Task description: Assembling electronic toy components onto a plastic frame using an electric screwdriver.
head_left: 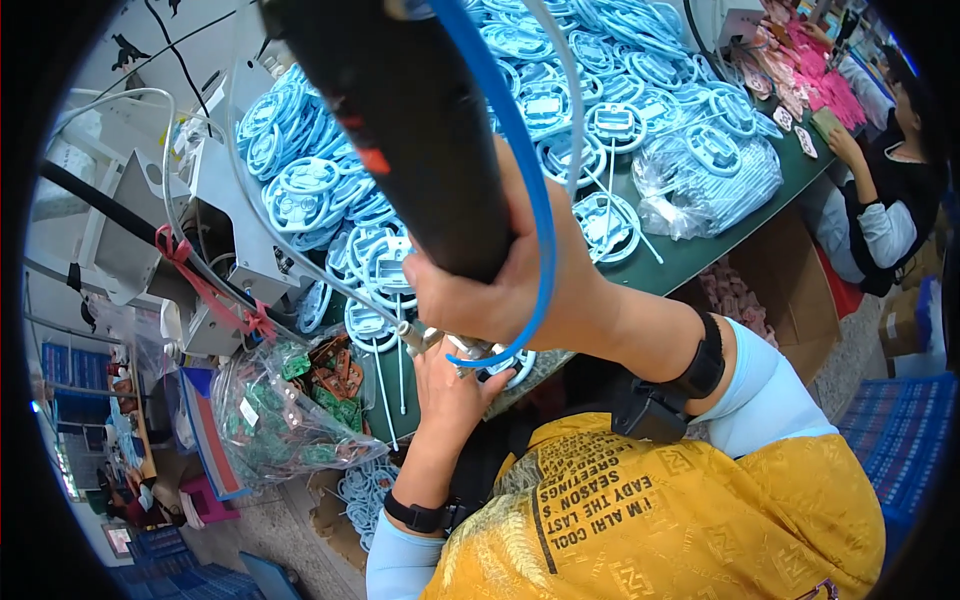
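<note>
My right hand point(525, 270) is wrapped round the thick black body of a powered screwdriver point(415, 140), which stands tilted over the table edge. A blue hose point(545, 200) curves past my knuckles down to its metal tip. Just below that tip is my left hand point(445, 385), its fingers closed at a round light-blue plastic part point(520, 368). The screwdriver's end and my right hand hide much of the part and some left fingertips. Beside my left hand, light-blue parts with thin white rods point(378, 385) hang at the edge.
A large heap of light-blue plastic parts point(550, 105) covers the green table point(755, 215). A clear bag of light-blue rods point(710, 180) lies at right. At left are a clear bag of green circuit boards point(290, 400) and a metal machine point(215, 220). Another person point(880, 190) sits far right.
</note>
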A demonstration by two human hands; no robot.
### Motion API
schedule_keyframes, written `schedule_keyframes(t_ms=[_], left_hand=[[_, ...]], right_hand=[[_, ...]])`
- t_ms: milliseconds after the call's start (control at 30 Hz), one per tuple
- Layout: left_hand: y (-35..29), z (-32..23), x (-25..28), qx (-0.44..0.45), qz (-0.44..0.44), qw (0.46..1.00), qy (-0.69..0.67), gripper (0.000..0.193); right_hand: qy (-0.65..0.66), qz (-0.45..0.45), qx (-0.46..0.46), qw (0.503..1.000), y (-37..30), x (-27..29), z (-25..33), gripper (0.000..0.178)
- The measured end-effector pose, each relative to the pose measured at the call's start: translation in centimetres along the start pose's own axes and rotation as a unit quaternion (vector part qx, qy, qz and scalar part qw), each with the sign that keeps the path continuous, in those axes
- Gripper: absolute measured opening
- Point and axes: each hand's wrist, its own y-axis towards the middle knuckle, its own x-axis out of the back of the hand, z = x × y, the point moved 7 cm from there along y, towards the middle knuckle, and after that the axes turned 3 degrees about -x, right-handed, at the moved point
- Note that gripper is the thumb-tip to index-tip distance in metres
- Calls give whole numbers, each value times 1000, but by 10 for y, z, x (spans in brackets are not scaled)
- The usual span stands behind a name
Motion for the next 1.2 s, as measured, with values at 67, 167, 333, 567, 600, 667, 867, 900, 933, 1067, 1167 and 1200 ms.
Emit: schedule_keyframes(t_ms=[67,167,333,567,600,667,867,900,933,1067,1167,1200], left_hand=[[-3,5,-4,21,27,997,-67,64],[0,2,-1,3,7,1000,-3,63],[1,-6,6,-32,1,997,66,60],[-33,16,38,11,-54,997,-54,71],[-36,19,37,15,-53,997,-46,71],[-43,31,40,33,-86,992,-91,67],[-45,35,41,47,-71,993,-78,68],[-43,35,41,44,-70,993,-78,68],[-43,34,41,44,-69,994,-79,68],[-42,35,41,54,-50,994,-86,70],[-41,37,41,50,-48,993,-96,70],[-40,38,40,49,-48,992,-102,71]], right_hand=[[-61,31,-35,997,-4,-1,-2,50],[-27,0,0,1000,-6,2,1,50],[57,18,-20,998,15,-3,-6,38],[25,77,21,996,73,76,70,26],[15,64,-2,998,75,78,69,25],[-9,37,-48,998,75,82,64,24],[21,53,-128,990,64,80,37,26],[13,47,-97,994,63,76,35,28],[6,42,-65,997,64,73,36,30],[27,45,-46,998,66,63,33,36],[56,75,-50,994,66,65,31,38],[55,75,-50,994,67,65,31,38]])
